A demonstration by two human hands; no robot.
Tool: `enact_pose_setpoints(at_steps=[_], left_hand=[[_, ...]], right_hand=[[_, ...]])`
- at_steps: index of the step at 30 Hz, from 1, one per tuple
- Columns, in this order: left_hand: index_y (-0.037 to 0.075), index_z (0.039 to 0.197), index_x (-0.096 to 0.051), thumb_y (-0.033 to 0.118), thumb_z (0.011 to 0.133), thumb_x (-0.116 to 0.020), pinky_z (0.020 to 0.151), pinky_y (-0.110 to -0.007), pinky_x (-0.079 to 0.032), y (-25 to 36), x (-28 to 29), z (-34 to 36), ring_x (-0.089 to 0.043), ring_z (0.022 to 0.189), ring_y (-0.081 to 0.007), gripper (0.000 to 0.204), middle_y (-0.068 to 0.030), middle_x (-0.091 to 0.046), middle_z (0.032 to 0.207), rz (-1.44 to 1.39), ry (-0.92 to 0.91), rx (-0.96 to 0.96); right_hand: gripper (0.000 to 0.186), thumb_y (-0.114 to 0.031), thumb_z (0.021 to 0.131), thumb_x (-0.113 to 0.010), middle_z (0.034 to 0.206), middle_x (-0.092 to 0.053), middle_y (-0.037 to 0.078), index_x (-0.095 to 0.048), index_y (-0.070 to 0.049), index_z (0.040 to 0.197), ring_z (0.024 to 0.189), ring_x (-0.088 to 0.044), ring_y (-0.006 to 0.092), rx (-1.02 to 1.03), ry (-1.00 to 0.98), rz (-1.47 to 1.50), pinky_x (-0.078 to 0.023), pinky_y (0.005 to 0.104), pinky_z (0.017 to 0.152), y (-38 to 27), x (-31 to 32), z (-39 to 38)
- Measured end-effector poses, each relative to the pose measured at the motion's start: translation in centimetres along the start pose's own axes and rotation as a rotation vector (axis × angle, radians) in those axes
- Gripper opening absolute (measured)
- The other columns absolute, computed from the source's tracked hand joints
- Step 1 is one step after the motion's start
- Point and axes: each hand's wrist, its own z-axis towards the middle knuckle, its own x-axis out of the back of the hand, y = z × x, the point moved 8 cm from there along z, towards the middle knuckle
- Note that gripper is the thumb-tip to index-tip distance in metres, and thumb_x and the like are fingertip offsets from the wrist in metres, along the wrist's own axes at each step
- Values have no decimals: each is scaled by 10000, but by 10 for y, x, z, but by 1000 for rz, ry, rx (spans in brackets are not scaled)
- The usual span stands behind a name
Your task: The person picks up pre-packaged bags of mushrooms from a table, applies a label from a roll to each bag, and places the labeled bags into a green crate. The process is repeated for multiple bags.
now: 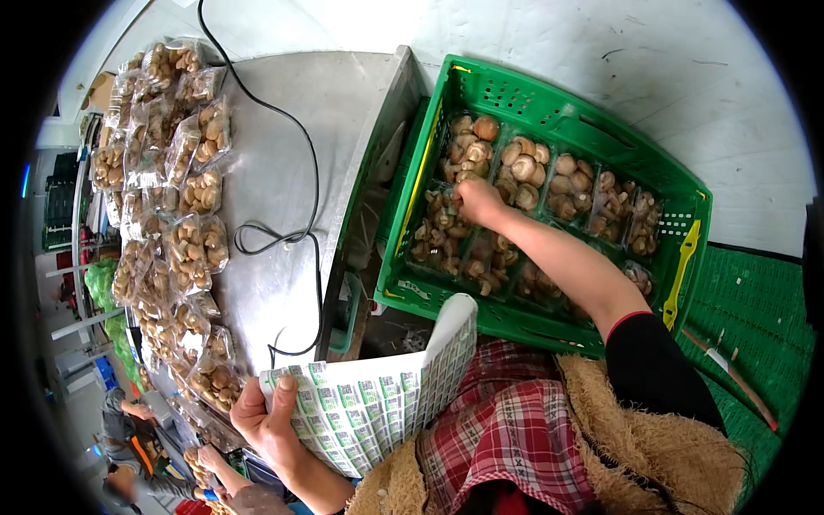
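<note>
My left hand point(273, 425) grips a curling sheet of small green-and-white printed labels point(365, 410), thumb on top, at the near edge of the metal table. With my right arm stretched out, my right hand point(478, 202) is down inside a green plastic crate point(592, 120). Its fingers are bent together over the clear mushroom packs on the crate's left side; whatever they may pinch is hidden. Beyond the hand lies a mushroom pack point(468, 148), with another pack point(522, 172) to its right. A further pack point(436, 236) sits just left of and below the fingers.
Many bagged mushroom packs point(202, 193) are heaped along the left of the steel table point(275, 77). A black cable point(313, 172) loops across its top. Co-workers point(129, 429) stand at the lower left. A stick point(742, 386) lies on green mesh at the right.
</note>
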Motion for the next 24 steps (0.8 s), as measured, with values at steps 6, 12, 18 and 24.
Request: enact_pose_setpoints(at_steps=[6,12,18,24], left_hand=[[19,657,-575,112,719,-699,569,-211,-327,24,8,-7,-431,564,-62,167,14,-552,603,-165,25,-86],[26,609,-542,202,708,-769,546,-232,-235,8,-18,5,-333,560,-50,305,42,-480,565,-60,-108,-74],[29,619,-541,173,715,-761,551,-222,-253,20,-30,5,-350,569,-42,280,44,-498,582,-37,-152,-94],[7,682,-603,146,720,-737,602,-215,-329,3,-8,-2,-426,583,-57,197,9,-574,632,-103,-41,-11]], right_hand=[[116,-91,739,-684,805,-672,143,-681,-2,812,771,-652,227,-20,-150,276,-512,360,676,32,54,-26],[119,-124,714,-672,796,-665,150,-691,-37,792,750,-655,252,-100,-106,469,-508,361,683,19,42,-35],[109,-96,697,-677,746,-636,182,-647,-15,764,744,-641,322,-76,-12,37,-503,402,664,9,8,-2],[188,-162,730,-742,772,-663,139,-661,-3,789,722,-639,229,-110,-113,372,-497,361,628,61,62,-37]])
